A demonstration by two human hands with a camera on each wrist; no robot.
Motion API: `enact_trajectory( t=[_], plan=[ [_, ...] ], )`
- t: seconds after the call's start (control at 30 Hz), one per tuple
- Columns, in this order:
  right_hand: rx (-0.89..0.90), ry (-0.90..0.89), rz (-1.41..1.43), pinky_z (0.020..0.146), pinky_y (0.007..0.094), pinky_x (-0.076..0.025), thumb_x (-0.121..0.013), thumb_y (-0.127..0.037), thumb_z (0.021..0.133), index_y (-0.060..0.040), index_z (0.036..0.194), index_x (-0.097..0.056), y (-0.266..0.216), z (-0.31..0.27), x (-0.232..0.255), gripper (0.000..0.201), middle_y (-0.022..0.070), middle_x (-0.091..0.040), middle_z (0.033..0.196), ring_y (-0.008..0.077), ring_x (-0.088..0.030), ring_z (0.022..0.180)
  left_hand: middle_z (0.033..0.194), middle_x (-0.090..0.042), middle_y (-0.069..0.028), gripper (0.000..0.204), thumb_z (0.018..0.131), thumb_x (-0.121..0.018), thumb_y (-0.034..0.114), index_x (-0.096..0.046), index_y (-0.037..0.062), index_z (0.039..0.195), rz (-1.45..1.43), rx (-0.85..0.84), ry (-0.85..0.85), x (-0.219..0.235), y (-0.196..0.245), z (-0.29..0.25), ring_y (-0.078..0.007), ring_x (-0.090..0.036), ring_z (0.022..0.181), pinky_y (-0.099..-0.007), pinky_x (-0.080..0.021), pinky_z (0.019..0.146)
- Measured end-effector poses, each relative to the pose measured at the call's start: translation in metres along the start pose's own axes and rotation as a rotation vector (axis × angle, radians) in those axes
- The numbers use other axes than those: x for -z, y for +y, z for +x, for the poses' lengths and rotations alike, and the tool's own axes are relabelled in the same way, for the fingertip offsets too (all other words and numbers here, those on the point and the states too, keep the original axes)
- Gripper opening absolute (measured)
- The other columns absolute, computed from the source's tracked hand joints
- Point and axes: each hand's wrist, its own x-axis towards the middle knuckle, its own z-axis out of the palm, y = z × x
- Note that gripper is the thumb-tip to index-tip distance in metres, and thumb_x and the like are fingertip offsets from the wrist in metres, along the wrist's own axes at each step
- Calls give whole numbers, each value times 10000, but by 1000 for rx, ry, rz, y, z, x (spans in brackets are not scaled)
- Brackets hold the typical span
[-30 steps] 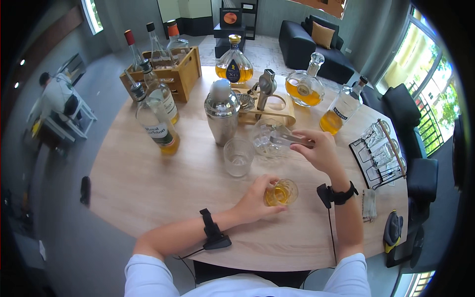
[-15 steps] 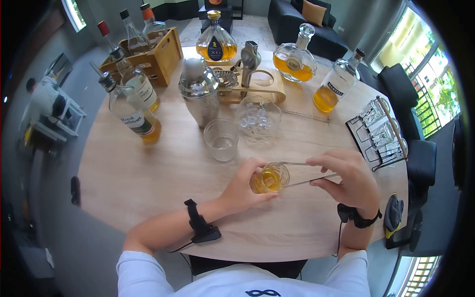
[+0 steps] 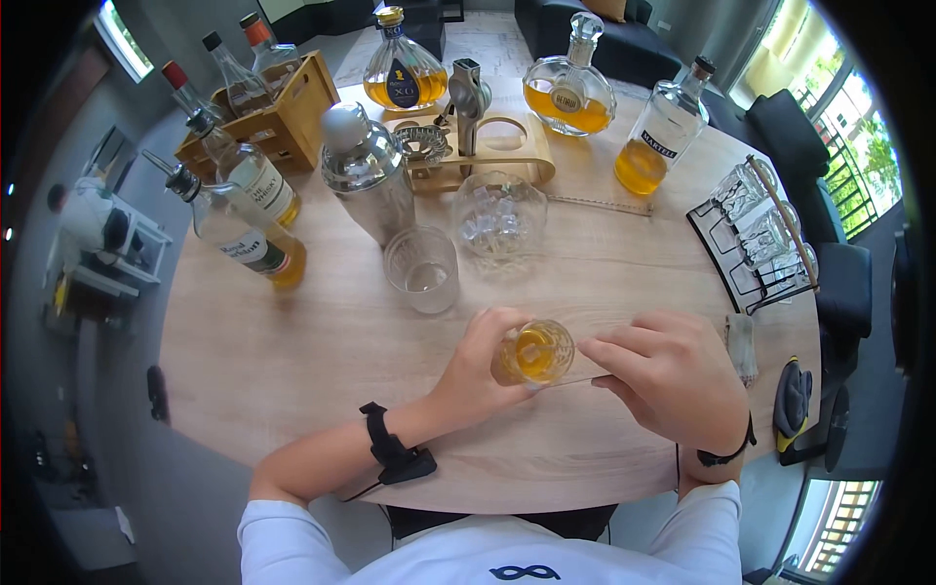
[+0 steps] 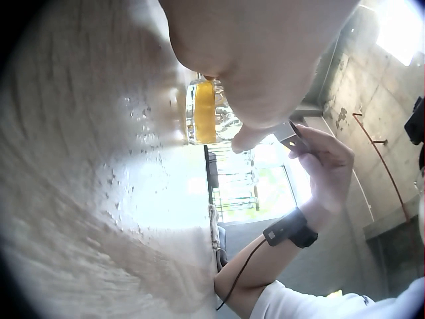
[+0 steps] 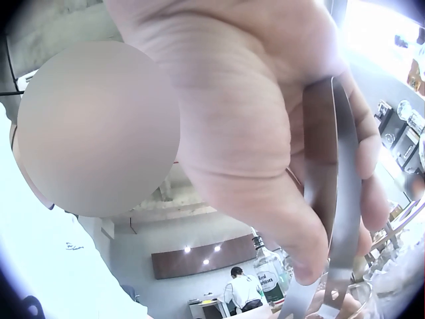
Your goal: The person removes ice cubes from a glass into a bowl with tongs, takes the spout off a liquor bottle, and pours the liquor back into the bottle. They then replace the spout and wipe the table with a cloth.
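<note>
My left hand (image 3: 480,367) curls round a tumbler (image 3: 542,351) of amber liquid near the table's front edge. In the left wrist view, the tumbler (image 4: 204,113) stands on the table. Metal tongs (image 5: 342,166) are pinched between thumb and fingers of my right hand (image 5: 246,113), both arms pointing towards the glass. From the head view, the right hand (image 3: 673,380) is just right of the tumbler; whether the tong tips are inside it I cannot tell. Behind stand an empty glass (image 3: 421,270) and a glass bowl of ice (image 3: 500,216).
A steel shaker (image 3: 370,175) stands behind the empty glass. Several bottles and a wooden crate (image 3: 292,122) line the left and back. A bamboo stand (image 3: 531,166) holds bar tools. To the right are a glass rack (image 3: 726,268), a folded cloth (image 3: 741,346) and a long spoon (image 3: 600,205).
The right hand has come from the ice bowl to the tumbler with the tongs, whose arms have drawn closer together since half a second ago. The left hand keeps its hold. The head view has shifted.
</note>
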Motion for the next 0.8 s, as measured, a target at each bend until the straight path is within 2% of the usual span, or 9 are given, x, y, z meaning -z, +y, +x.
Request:
enact_trajectory(
  t=[0.17,0.27,0.37,0.53,0.8],
  plan=[
    [13,-77,2,764,372,-563,-796,-147,831,-63,1116,-732,-2,1,5,305,26,-756,974,230,-701,871,1403,-597,-109,772,739,-940,102,-558,87,1410,13,-3,-33,0,0,-1,-280,-575,1297,-398,-494,1047],
    [-3,20,70,758,373,-561,-806,-148,832,-70,1072,-733,2,-3,5,263,27,-757,963,234,-700,853,1405,-594,-120,778,727,-925,83,-560,82,1415,12,-26,-31,1,0,-1,-301,-571,1301,-414,-487,1082],
    [-29,64,20,748,369,-552,-779,-138,813,-66,1047,-733,1,-2,4,248,28,-739,916,225,-693,821,1398,-592,-129,790,710,-915,70,-572,76,1422,25,-42,-43,3,5,0,-318,-563,1304,-419,-483,1092],
    [56,-28,-214,757,353,-531,-698,-132,759,-26,994,-726,-11,7,-19,259,37,-687,830,212,-661,815,1379,-588,-140,816,681,-915,68,-597,64,1433,54,-72,-61,3,7,0,-333,-552,1299,-423,-487,1082],
    [49,-2,-274,767,345,-519,-698,-128,770,-33,879,-689,-17,12,-30,144,59,-656,799,216,-654,803,1354,-586,-151,781,692,-898,109,-613,52,1417,12,-37,-63,1,8,0,-364,-526,1293,-461,-469,1103]
  ],
)
